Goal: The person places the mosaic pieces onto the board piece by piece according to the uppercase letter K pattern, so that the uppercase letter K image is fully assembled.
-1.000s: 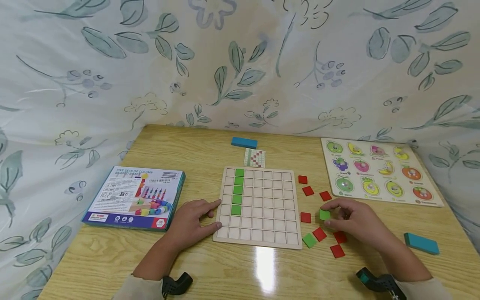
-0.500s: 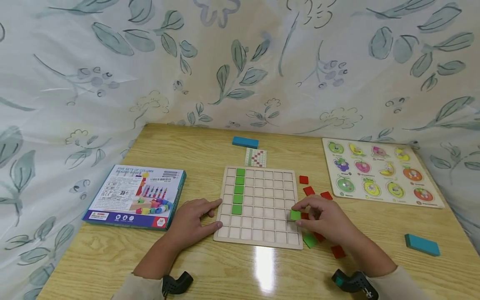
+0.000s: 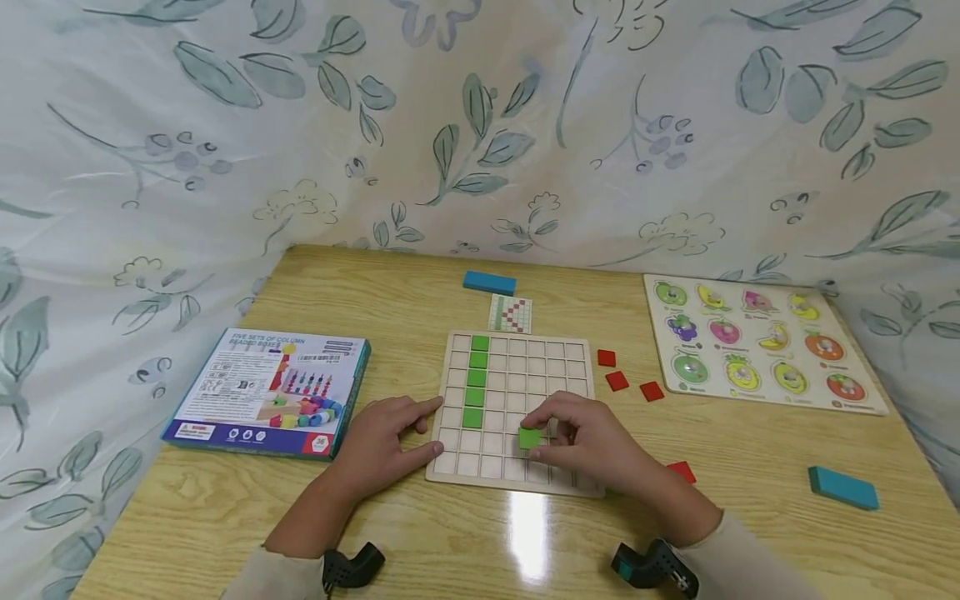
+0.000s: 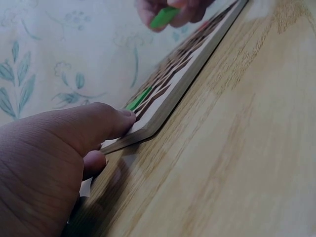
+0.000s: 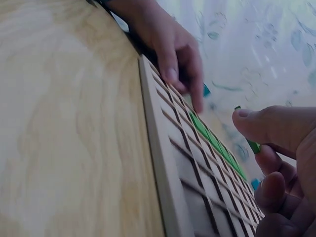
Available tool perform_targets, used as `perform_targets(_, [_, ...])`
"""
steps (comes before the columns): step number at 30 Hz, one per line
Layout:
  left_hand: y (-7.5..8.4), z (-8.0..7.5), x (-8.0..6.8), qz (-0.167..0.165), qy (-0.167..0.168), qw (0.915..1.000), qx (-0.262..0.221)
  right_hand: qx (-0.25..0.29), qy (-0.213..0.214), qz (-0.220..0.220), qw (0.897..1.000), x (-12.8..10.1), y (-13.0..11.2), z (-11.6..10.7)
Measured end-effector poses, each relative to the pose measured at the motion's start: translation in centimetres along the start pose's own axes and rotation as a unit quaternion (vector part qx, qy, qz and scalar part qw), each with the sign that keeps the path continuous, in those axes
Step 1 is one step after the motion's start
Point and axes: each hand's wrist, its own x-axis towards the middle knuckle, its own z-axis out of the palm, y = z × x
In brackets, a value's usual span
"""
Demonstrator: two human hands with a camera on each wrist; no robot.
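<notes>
A green tile (image 3: 529,438) is pinched by the right hand (image 3: 581,442) over the lower middle of the grid board (image 3: 514,412), which is steadied by the left hand (image 3: 382,442).

In the head view, at frame centre, the tile is seen as a flat square with no long axis, its face upward and edges roughly in line with the grid; a green column (image 3: 477,379) fills the board's second file, and the left hand's relaxed fingers rest on the board's left edge. In the left wrist view, the tile (image 4: 164,16) appears edge-on at the top, tilted, which the head view hides. In the right wrist view, only a green sliver (image 5: 253,145) behind the thumb is shown at right.
</notes>
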Motion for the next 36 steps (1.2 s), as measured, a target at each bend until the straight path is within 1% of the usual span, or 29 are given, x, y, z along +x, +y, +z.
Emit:
perform_targets(5, [0.0, 0.0, 0.0, -0.007, -0.003, 1.0000, 0.003, -0.010, -0.015, -0.003, 1.000, 1.3, -0.8, 2.0])
perform_targets(9, [0.1, -0.1, 0.0, -0.010, -0.006, 0.9999, 0.007, -0.024, -0.016, 0.003, 1.000, 2.2, -1.5, 3.6])
perform_targets(15, [0.0, 0.0, 0.0, -0.003, -0.003, 1.0000, 0.002, -0.050, -0.015, -0.011, 0.999, 3.3, -1.9, 5.4])
perform_targets(20, [0.0, 0.0, 0.0, 0.003, 0.000, 1.0000, 0.002, -0.081, -0.006, -0.018, 0.997, 3.7, -2.0, 6.1])
perform_targets(29, [0.0, -0.1, 0.0, 0.003, 0.000, 1.0000, 0.002, -0.140, -0.008, 0.010, 0.990, 4.0, -2.3, 6.5])
perform_targets(36, [0.1, -0.1, 0.0, 0.002, 0.004, 1.0000, 0.003, -0.166, -0.013, 0.015, 0.986, 4.3, -2.4, 6.7])
